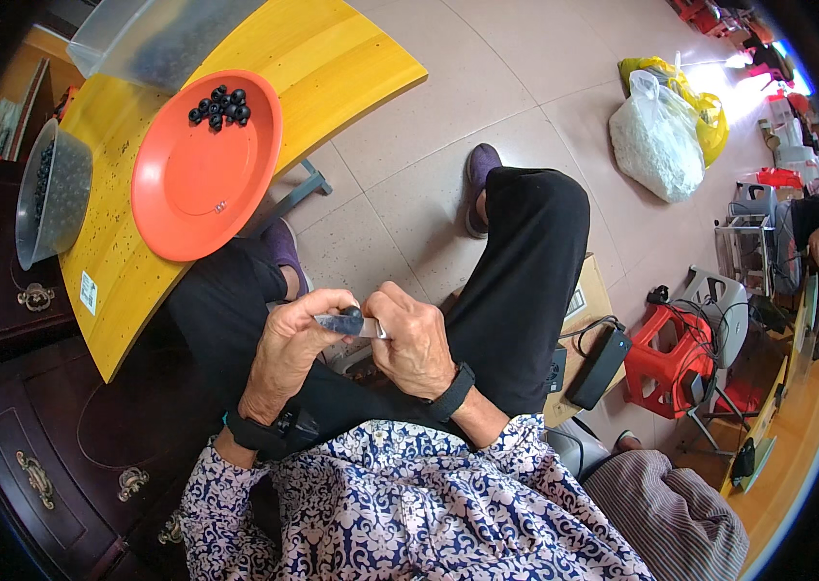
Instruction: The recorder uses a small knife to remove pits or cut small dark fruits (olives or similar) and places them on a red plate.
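Small clear tube [356,325] with a dark bead at its near end sits between both hands, held over the person's lap, above the black trousers [525,281].

Going from largest to smallest: a yellow wooden table [332,58] curves across the upper left, its edge running down toward the person's knee. On it lies a round orange plate [201,169], with a small heap of black beads [220,107] near its far rim. Beside the plate, at the table's left edge, stands a grey bowl [56,198] with more dark beads inside. A clear plastic tub [153,39] sits at the far end of the table. Dark wooden drawers [31,455] with brass handles fill the lower left. On the tiled floor to the right are a white plastic bag [656,140], a red stool [671,358] and a black box with cables [598,368], all well apart from the hands.

The left hand [288,353] is curled, its thumb and fingers pinched around the left part of the tube. The right hand [414,339] is also closed, gripping the tube's right end, fingers folded in. Both hands touch each other at the tube. Each wrist wears a black band [453,392].
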Demonstrator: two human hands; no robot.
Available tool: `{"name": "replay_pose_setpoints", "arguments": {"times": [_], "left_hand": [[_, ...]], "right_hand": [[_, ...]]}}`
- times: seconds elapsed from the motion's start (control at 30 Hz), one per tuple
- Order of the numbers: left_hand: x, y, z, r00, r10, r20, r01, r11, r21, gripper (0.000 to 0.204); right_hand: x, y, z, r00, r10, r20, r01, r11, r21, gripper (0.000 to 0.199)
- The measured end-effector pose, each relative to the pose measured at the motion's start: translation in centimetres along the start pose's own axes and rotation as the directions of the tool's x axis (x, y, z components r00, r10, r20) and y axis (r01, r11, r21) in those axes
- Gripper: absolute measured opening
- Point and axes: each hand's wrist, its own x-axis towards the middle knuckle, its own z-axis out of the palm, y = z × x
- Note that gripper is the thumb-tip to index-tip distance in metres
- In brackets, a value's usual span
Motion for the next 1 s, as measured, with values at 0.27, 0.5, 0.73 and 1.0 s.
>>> {"name": "replay_pose_setpoints", "arguments": {"times": [0.27, 0.5, 0.73, 1.0], "left_hand": [[-0.1, -0.2, -0.1, 1.000, -0.020, -0.010, 0.020, 0.999, 0.029, 0.022], [-0.1, -0.1, 0.0, 0.999, -0.038, 0.015, 0.038, 0.999, -0.002, 0.024], [-0.4, 0.1, -0.1, 0.988, -0.139, 0.075, 0.146, 0.983, -0.112, 0.025], [-1.6, -0.4, -0.3, 0.973, -0.159, 0.164, 0.201, 0.936, -0.288, 0.024]], "right_hand": [[-0.2, 0.2, 0.1, 1.000, -0.005, 0.014, 0.005, 1.000, -0.004, 0.015], [0.0, 0.3, 0.0, 1.000, -0.027, 0.010, 0.027, 1.000, -0.006, 0.013], [0.0, 0.2, 0.3, 1.000, -0.023, 0.007, 0.023, 1.000, 0.002, 0.009], [-0.5, 3.8, 1.5, 0.882, 0.436, -0.177, -0.349, 0.859, 0.375, 0.019]]}}
